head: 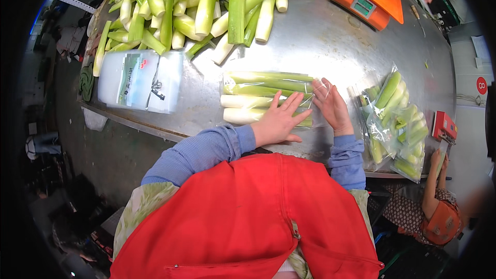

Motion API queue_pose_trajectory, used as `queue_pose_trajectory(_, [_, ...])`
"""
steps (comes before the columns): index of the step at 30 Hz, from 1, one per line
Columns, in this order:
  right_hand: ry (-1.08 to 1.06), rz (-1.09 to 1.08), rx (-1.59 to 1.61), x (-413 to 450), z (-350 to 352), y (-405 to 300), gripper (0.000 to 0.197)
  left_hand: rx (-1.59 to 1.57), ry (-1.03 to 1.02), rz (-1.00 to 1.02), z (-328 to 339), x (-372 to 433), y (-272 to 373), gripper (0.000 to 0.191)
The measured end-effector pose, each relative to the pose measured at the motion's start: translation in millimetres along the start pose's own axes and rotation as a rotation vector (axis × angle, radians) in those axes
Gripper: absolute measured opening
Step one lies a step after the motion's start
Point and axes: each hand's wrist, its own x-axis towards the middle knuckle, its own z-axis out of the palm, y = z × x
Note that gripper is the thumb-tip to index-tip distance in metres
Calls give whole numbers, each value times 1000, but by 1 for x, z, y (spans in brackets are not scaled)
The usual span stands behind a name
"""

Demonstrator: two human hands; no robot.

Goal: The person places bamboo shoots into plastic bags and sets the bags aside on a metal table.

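A clear plastic bag [267,85] lies flat on the steel table, holding several green-and-white stalks [242,101], apparently water bamboo shoots, side by side. My left hand [282,120] rests on top of the bag with its fingers spread. At the bag's right end, my right hand [332,104] touches the loose plastic, fingers extended; whether it pinches the film is hard to see. More filled bags [391,124] sit to the right of that hand. Beyond the bag, a heap of loose stalks [186,11] covers the far left of the table.
Left on the table [197,112] is a stack of flat printed bags [139,81], near a green cloth [86,83]. An orange digital scale [370,2] carries stalks at the back right. A red bag-sealing device [445,126] stands by a co-worker [434,209] at the right.
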Motion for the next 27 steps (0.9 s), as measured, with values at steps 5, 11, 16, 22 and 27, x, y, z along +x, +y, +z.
queue_pose_trajectory(5, [421,-122,-375,-39,-7,-7,49,23,211,-114,-12,51,-39,63])
queue_pose_trajectory(11, [666,-239,-232,-96,-13,30,48,-195,-306,-224,-21,110,-80,43])
queue_pose_trajectory(16, [505,-273,69,-115,21,62,55,-577,-334,-251,-44,107,-67,26])
queue_pose_trajectory(22, [168,-635,16,-89,67,29,54,-1036,-94,-183,-130,68,-35,14])
queue_pose_trajectory(27, [33,-860,-367,-93,116,-68,22,-1333,321,71,-175,40,-26,19])
